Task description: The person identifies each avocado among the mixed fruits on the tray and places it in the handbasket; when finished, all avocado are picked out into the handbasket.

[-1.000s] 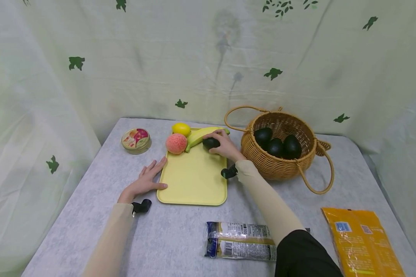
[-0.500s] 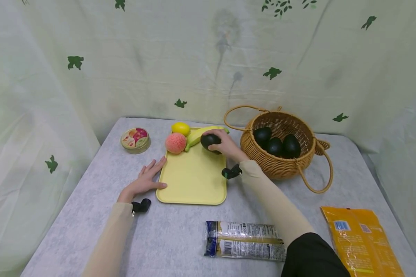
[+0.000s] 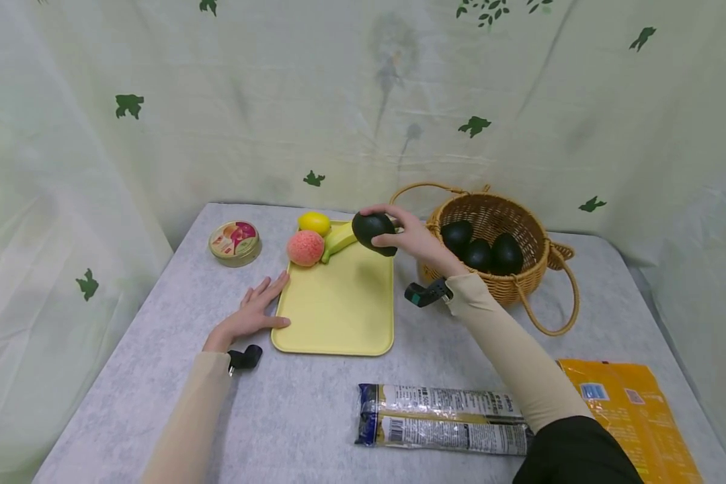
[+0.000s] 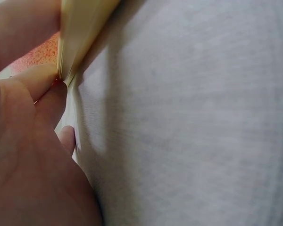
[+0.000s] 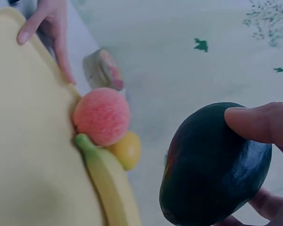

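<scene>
My right hand point(image 3: 414, 235) grips a dark green avocado point(image 3: 372, 232) between thumb and fingers, held up over the far right part of the yellow tray point(image 3: 339, 309). In the right wrist view the avocado point(image 5: 212, 165) shows large, with the thumb across its top. My left hand point(image 3: 251, 316) lies with straight fingers along the tray's left rim, thumb on the near part of that rim. At the tray's far end sit a pink peach point(image 3: 305, 248), a yellow lemon point(image 3: 314, 222) and a banana point(image 3: 337, 240), which is partly hidden behind the avocado.
A wicker basket point(image 3: 508, 290) with several dark avocados point(image 3: 476, 255) stands to the right, its handles splayed out. A round tin point(image 3: 234, 243) is at the far left. Near the front lie a long plastic-wrapped packet point(image 3: 441, 417) and an orange packet point(image 3: 635, 417). Curtains hang behind the table.
My right hand has lifted the avocado off the tray's far right area, and the wrist has shifted up and rightward. My left hand stays at the tray's left rim.
</scene>
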Motion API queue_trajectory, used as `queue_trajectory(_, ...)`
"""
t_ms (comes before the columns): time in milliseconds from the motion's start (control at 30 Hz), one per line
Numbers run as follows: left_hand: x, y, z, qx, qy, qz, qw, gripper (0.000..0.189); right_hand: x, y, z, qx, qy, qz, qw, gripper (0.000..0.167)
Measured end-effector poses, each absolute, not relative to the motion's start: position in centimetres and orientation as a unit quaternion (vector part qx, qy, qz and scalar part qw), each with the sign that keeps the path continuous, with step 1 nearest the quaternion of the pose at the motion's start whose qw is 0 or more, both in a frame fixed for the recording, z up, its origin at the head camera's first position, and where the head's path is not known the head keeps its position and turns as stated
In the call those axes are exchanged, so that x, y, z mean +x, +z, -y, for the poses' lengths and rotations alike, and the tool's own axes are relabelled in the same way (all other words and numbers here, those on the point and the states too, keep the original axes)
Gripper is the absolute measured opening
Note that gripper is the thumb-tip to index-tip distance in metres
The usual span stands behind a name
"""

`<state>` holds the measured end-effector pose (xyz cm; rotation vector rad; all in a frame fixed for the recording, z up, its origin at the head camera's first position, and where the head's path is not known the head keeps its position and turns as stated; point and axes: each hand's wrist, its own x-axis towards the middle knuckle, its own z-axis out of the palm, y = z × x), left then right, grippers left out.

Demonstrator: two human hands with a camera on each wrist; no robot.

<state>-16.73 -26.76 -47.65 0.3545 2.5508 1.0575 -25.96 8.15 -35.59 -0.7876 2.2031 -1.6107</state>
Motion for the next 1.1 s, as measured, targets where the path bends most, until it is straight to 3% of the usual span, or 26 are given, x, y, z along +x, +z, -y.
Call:
queue_trajectory(500,-16.7,-48.2,27.0,0.133,0.374,-0.902,0.169,0.096,-25.8,-31.4,-15.4,-0.256,-0.568,-0.772,0.128,0.048)
queue_trajectory(1100,-16.6,-47.9,26.9,0.134,0.373,-0.902,0.17,0.095,-28.4,-32.8,-23.6,-0.157,-0.524,-0.831,0.099,0.049)
